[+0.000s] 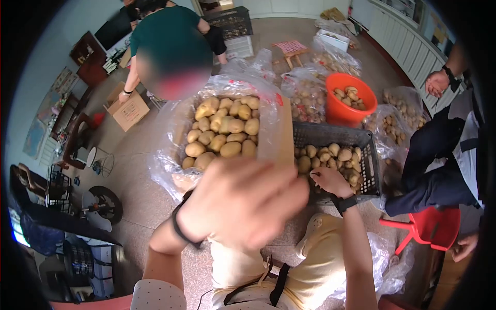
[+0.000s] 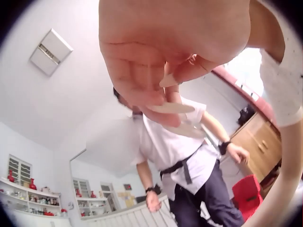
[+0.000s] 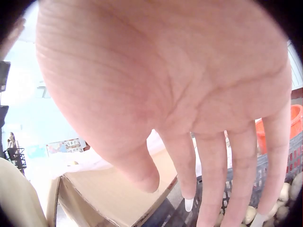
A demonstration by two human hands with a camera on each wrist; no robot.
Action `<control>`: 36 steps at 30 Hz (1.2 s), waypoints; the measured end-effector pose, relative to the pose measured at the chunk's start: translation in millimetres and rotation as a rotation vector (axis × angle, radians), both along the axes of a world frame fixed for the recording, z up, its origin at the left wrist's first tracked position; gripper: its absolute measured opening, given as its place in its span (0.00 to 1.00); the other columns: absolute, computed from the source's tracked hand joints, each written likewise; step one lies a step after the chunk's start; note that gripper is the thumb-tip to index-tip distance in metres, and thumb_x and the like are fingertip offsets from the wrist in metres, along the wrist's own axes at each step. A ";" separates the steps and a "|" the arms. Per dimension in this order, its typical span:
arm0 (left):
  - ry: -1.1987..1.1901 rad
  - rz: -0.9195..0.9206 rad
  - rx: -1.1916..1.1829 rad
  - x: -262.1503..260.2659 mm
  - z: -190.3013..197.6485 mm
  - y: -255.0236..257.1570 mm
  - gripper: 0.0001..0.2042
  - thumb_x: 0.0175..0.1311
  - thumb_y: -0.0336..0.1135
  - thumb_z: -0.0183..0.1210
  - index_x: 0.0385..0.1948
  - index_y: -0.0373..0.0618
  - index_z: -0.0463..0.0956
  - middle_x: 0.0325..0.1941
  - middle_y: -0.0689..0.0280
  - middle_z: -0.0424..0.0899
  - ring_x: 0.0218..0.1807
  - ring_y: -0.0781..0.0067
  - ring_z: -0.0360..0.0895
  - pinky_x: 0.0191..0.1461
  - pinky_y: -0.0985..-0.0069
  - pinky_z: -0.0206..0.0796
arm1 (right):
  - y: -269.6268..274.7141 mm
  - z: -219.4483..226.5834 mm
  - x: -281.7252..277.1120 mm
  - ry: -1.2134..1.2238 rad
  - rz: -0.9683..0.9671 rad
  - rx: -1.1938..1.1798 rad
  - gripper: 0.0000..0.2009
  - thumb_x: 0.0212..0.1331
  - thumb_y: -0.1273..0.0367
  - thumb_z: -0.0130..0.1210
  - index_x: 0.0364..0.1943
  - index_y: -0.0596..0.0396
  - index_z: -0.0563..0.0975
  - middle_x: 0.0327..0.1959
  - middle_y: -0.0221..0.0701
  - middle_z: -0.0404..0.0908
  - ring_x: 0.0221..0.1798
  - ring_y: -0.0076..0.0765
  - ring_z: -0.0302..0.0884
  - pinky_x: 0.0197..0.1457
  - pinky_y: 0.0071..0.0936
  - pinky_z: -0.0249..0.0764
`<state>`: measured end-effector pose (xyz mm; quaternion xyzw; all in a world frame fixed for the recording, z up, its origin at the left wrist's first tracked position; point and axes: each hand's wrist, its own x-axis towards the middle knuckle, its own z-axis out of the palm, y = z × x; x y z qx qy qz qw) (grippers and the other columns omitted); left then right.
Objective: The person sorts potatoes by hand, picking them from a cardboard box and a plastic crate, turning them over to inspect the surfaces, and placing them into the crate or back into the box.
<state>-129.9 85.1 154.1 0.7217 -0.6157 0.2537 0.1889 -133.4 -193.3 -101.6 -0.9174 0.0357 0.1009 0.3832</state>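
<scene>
My left hand [image 1: 240,199] is raised close to the head camera and blurred, in front of the near side of a plastic-lined cardboard box [image 1: 285,132] of potatoes [image 1: 231,125]. In the left wrist view its fingers [image 2: 142,87] bend loosely inward, long-nailed, with nothing visible between them and the thumb. My right hand [image 1: 331,181] reaches over a black plastic crate [image 1: 369,155] of smaller potatoes [image 1: 335,151], fingertips right at the potatoes near the crate's left side. Its fingers [image 3: 210,175] point down, straight and spread, and nothing shows in the palm.
An orange bucket [image 1: 336,106] of potatoes stands behind the crate, among plastic bags [image 1: 302,95] of potatoes. At right stands a person in dark trousers [image 1: 431,160], near a red chair [image 1: 436,227]. Another person in a green top [image 1: 168,39] bends over a carton [image 1: 127,111] at back left.
</scene>
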 end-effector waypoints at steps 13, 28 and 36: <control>0.283 0.212 0.076 84.4 -156.1 -48.5 0.05 0.48 0.31 0.51 0.23 0.41 0.71 0.21 0.58 0.76 0.25 0.51 0.75 0.27 0.60 0.67 | 6.9 9.0 -0.7 -0.158 -0.077 -0.106 0.14 0.59 0.59 0.52 0.38 0.53 0.81 0.25 0.39 0.82 0.35 0.48 0.81 0.41 0.41 0.75; 0.481 0.270 0.111 62.9 -196.3 -73.2 0.05 0.55 0.31 0.50 0.22 0.46 0.74 0.19 0.53 0.77 0.24 0.47 0.76 0.29 0.54 0.66 | 24.1 20.5 -3.6 -0.191 -0.151 -0.195 0.13 0.60 0.58 0.50 0.33 0.51 0.81 0.30 0.43 0.82 0.38 0.52 0.80 0.41 0.46 0.75; 0.552 0.486 0.153 72.2 -202.8 -72.5 0.04 0.60 0.32 0.50 0.28 0.46 0.72 0.21 0.51 0.78 0.26 0.43 0.76 0.32 0.52 0.67 | 37.9 27.3 19.2 -0.285 -0.242 -0.159 0.12 0.60 0.61 0.51 0.36 0.54 0.79 0.27 0.43 0.81 0.35 0.50 0.80 0.38 0.44 0.75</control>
